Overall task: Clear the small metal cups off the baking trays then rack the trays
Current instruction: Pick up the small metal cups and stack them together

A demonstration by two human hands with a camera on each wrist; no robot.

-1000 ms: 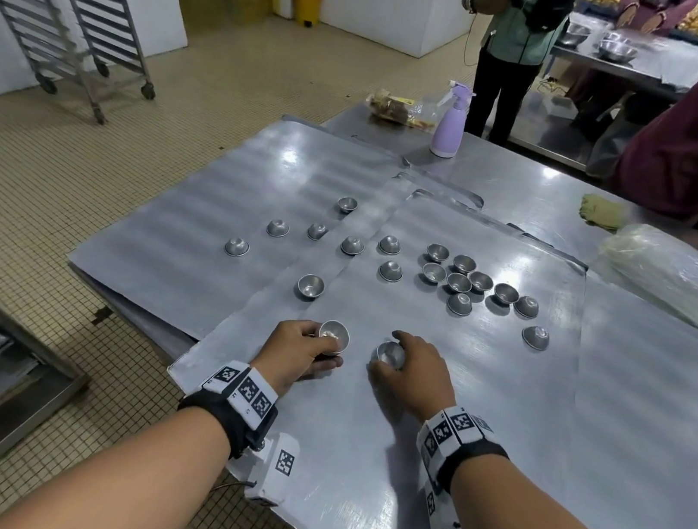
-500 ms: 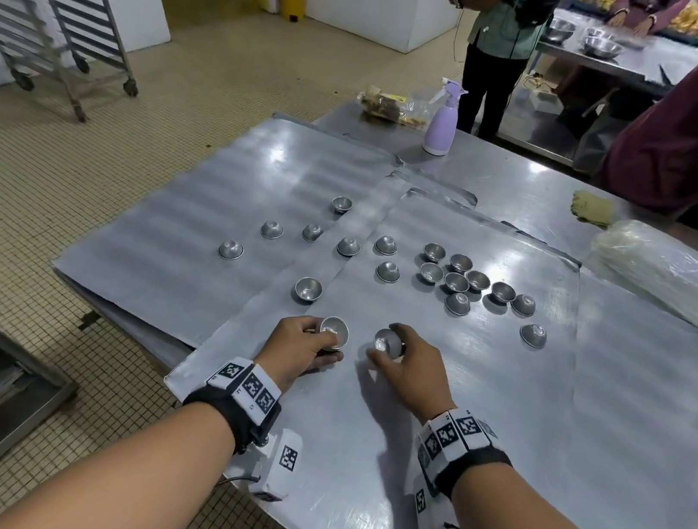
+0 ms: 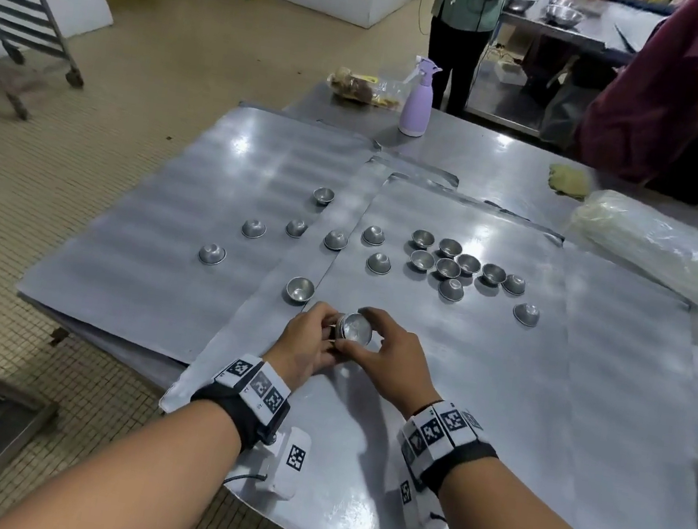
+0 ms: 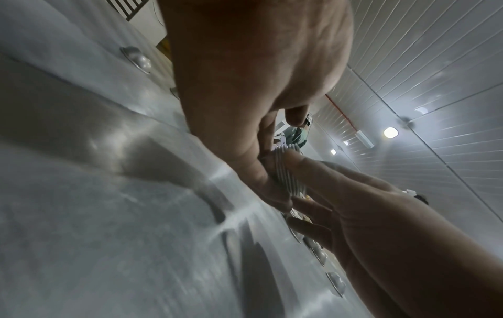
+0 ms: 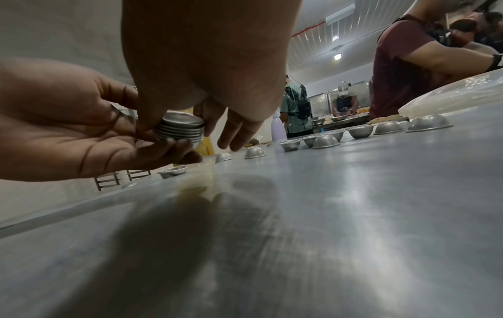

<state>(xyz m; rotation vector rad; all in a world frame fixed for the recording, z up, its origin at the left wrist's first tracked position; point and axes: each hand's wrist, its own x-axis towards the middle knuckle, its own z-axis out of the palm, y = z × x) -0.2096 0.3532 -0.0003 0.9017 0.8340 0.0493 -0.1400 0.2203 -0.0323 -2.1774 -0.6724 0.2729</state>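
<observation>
My left hand (image 3: 309,339) cradles a nested stack of small metal cups (image 3: 355,327), my fingers curled under and around its side, so the hand is closed on the stack. The right-wrist view shows the stack's ridged rims lying one on another (image 5: 180,129) against my left palm and fingertips. My right hand (image 3: 392,354) meets it from the other side: thumb and forefinger pinch the top cup's rim, while the other fingers (image 5: 234,133) hang loosely extended below and beside it. Both hands are together on the one stack, held just above the near baking tray (image 3: 429,412).

Just beyond my left knuckles one loose cup (image 3: 300,289) sits mouth up on the middle tray. Farther out, a tight cluster of cups (image 3: 456,264) sits on the near tray, most mouth up, with a single upturned one (image 3: 526,313) off to its right. More inverted cups (image 3: 253,228) lie scattered across the far-left tray (image 3: 151,243), which overlaps under the others.

Beyond the trays on the steel table (image 3: 490,158) stand a lilac spray bottle (image 3: 418,98) and a clear bag of food (image 3: 360,87); a roll of plastic film (image 3: 666,248) lies to the right. A wheeled tray rack (image 3: 24,3) stands on the tiled floor at far left.
</observation>
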